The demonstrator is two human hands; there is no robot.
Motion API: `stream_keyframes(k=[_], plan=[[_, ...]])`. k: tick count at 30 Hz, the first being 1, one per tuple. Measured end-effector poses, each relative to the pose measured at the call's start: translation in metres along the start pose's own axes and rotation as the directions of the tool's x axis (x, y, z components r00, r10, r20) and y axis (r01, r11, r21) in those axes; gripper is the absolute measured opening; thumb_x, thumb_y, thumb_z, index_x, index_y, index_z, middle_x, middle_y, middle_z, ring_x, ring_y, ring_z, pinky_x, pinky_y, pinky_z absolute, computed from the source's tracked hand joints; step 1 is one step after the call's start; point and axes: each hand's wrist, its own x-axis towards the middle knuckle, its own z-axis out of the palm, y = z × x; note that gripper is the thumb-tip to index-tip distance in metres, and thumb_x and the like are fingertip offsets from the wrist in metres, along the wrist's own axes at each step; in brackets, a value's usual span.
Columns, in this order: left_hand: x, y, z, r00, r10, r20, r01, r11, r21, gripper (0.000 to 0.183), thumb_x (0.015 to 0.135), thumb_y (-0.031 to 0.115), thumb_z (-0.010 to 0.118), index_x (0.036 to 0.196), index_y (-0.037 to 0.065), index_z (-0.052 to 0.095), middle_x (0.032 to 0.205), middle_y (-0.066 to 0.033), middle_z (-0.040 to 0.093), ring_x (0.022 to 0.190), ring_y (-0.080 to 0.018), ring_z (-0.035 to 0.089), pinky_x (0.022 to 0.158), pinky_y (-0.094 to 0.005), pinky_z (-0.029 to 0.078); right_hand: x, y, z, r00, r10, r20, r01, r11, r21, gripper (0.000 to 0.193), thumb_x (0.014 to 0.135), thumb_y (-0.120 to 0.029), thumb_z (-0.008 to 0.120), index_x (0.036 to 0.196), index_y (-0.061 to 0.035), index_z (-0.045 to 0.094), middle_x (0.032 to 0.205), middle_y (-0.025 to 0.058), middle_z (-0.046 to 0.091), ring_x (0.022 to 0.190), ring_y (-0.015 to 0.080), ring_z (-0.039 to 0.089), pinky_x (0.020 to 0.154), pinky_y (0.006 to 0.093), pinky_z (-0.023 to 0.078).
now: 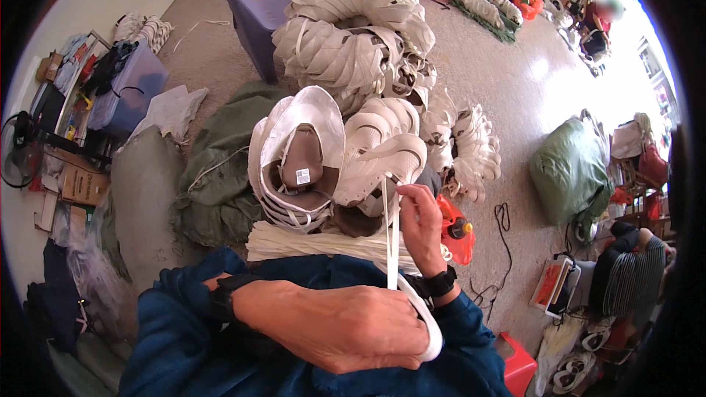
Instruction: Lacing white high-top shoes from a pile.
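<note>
L hand [346, 327] low, knuckles up, fist closed on white strap [393, 239]. R hand [421, 224] raised, fingers pinching strap's upper end by shoe upper [379, 158].

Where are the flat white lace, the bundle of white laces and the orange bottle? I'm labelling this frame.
flat white lace [393, 231], head view, on the taut stretch between the hands.
bundle of white laces [309, 244], head view, mid-bundle.
orange bottle [457, 234], head view, on its body.

The scene is lit by strong daylight from the upper right, where a blown-out window area [647, 37] is seen and glare is thrown on the smooth beige floor [537, 73]. Straight edges are bent toward the dark vignetted rim, and the far distance is softened.
</note>
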Motion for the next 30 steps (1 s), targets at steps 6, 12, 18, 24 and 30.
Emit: stream_keyframes(k=[6, 12, 18, 24, 30], plan=[[0.005, -0.023, 0.019, 0.977, -0.048, 0.206, 0.037, 0.998, 0.056, 0.016, 0.097, 0.016, 0.058, 0.094, 0.001, 0.054, 0.086, -0.0138, 0.053, 0.08, -0.0338, 0.053, 0.073, -0.0428, 0.044, 0.019, -0.018, -0.011, 0.673, 0.448, 0.588, -0.679, 0.69, 0.25, 0.028, 0.102, -0.025, 0.057, 0.099, -0.0001, 0.07, 0.076, 0.0004, 0.062, 0.068, 0.0076, 0.054, 0.066, 0.0239, 0.044], [-0.023, -0.011, -0.028, 0.903, -0.401, 0.156, 0.405, 0.914, 0.004, 0.016, 0.097, 0.013, 0.062, 0.099, -0.002, 0.065, 0.094, -0.0171, 0.062, 0.09, -0.0342, 0.061, 0.082, -0.0416, 0.047, -0.017, -0.029, -0.007, 0.695, 0.472, 0.543, -0.716, 0.527, 0.458, 0.026, 0.104, -0.022, 0.053, 0.106, 0.0008, 0.067, 0.088, 0.005, 0.068, 0.082, 0.0118, 0.065, 0.081, 0.0268, 0.053], [-0.04, -0.011, -0.038, 0.808, -0.553, 0.205, 0.579, 0.809, -0.101, 0.02, 0.101, 0.019, 0.059, 0.102, 0.0, 0.066, 0.091, -0.0116, 0.061, 0.088, -0.027, 0.061, 0.079, -0.0365, 0.047, -0.019, -0.019, -0.025, 0.745, 0.491, 0.451, -0.571, 0.121, 0.812, 0.021, 0.104, -0.018, 0.055, 0.11, 0.0019, 0.06, 0.099, 0.0128, 0.069, 0.09, 0.0202, 0.069, 0.079, 0.0298, 0.056], [-0.066, -0.121, -0.034, 0.718, -0.508, -0.476, 0.653, 0.728, 0.208, 0.026, 0.096, 0.013, 0.063, 0.116, -0.003, 0.059, 0.101, -0.0141, 0.062, 0.082, -0.0182, 0.064, 0.077, -0.0312, 0.053, -0.028, -0.019, -0.029, 0.71, 0.484, 0.512, -0.621, 0.089, 0.778, 0.02, 0.105, -0.018, 0.052, 0.112, -0.0003, 0.059, 0.084, 0.0028, 0.062, 0.066, 0.0093, 0.057, 0.063, 0.0254, 0.052], [-0.031, -0.155, -0.02, 0.62, -0.579, -0.529, 0.737, 0.661, 0.141, 0.03, 0.093, 0.013, 0.067, 0.115, -0.005, 0.057, 0.081, -0.0117, 0.068, 0.066, -0.018, 0.065, 0.062, -0.0334, 0.053, -0.046, -0.029, -0.04, 0.763, 0.49, 0.42, -0.644, 0.531, 0.551, 0.022, 0.106, -0.021, 0.051, 0.109, -0.0014, 0.061, 0.079, 0.0003, 0.057, 0.059, 0.0065, 0.048, 0.056, 0.0228, 0.047]])
